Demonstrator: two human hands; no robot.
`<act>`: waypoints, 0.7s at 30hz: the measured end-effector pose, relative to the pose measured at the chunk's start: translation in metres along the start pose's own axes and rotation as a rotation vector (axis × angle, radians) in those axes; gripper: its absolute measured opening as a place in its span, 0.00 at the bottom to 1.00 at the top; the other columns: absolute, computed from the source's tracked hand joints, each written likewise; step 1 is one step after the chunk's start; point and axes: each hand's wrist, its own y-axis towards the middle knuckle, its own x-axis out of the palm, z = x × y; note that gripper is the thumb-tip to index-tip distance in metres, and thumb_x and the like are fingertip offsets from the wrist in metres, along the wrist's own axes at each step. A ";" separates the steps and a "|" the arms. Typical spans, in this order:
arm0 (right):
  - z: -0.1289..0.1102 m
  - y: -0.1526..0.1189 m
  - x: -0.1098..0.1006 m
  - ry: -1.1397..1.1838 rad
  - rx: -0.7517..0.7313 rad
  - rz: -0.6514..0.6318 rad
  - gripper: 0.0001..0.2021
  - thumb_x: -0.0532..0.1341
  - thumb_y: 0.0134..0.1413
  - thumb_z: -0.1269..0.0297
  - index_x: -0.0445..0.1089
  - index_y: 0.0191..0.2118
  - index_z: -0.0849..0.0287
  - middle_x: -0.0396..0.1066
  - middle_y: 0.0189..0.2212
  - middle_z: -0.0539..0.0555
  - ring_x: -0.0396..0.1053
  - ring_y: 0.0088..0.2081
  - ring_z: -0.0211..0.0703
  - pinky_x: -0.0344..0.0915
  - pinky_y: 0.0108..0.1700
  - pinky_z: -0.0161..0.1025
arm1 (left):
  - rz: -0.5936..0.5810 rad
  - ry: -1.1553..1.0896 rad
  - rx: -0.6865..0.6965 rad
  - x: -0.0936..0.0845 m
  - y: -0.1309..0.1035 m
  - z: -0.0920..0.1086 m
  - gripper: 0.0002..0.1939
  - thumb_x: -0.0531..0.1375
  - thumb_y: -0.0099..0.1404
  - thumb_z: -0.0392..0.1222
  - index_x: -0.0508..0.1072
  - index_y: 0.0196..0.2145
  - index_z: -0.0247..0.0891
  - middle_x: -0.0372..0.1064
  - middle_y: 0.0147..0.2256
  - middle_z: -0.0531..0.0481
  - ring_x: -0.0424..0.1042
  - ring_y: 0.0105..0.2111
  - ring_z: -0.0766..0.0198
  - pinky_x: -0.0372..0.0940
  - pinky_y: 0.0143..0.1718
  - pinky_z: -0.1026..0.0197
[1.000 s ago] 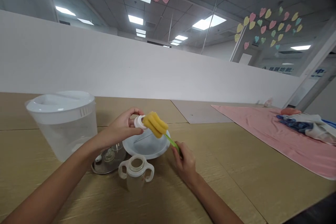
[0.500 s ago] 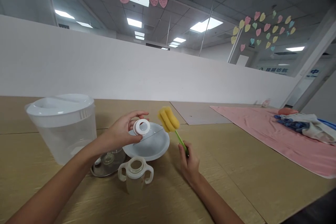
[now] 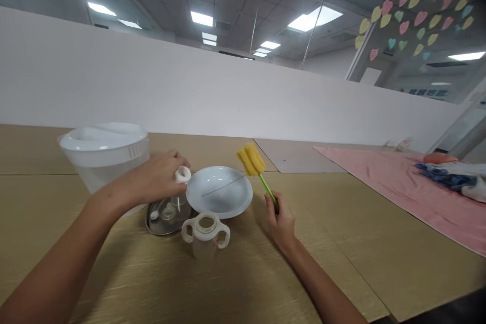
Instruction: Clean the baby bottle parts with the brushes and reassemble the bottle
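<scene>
A two-handled bottle [image 3: 205, 238] stands upright on the table [image 3: 304, 253]. The right hand [image 3: 282, 218] grips a yellow sponge brush [image 3: 256, 162]; the left hand [image 3: 163, 174] holds a white ring [image 3: 178, 176] over a tray [image 3: 162, 229]. Behind the bottle sits a bowl [image 3: 220, 203]; left, a lidded pitcher [image 3: 106, 157].

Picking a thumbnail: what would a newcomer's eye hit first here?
Probably the yellow sponge brush, upright in the right hand, above and right of the white bowl in the picture. Next, the pink cloth spread along the right side, then the scattered heart-shaped notes at upper right.
</scene>
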 end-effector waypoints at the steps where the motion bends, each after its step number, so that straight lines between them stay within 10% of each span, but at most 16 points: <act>1: 0.001 0.000 0.001 -0.002 0.003 -0.003 0.14 0.50 0.59 0.58 0.67 0.34 0.61 0.63 0.17 0.46 0.59 0.18 0.32 0.58 0.23 0.30 | -0.049 0.003 0.003 -0.001 -0.001 -0.006 0.16 0.54 0.52 0.46 0.72 0.38 0.41 0.69 0.40 0.45 0.69 0.39 0.53 0.62 0.37 0.58; 14: 0.004 0.000 0.004 -0.034 -0.015 -0.037 0.15 0.50 0.59 0.57 0.68 0.35 0.62 0.65 0.17 0.47 0.59 0.17 0.33 0.56 0.22 0.31 | -0.273 0.158 -0.274 0.052 0.024 -0.005 0.08 0.65 0.38 0.42 0.69 0.13 0.38 0.73 0.22 0.42 0.71 0.24 0.52 0.62 0.25 0.58; 21: 0.003 0.000 0.003 -0.015 -0.034 -0.049 0.14 0.50 0.60 0.59 0.67 0.34 0.62 0.65 0.18 0.48 0.60 0.18 0.33 0.56 0.22 0.31 | -0.105 0.207 -0.238 0.029 0.007 0.015 0.20 0.49 0.61 0.48 0.74 0.23 0.35 0.74 0.28 0.35 0.73 0.29 0.49 0.62 0.30 0.54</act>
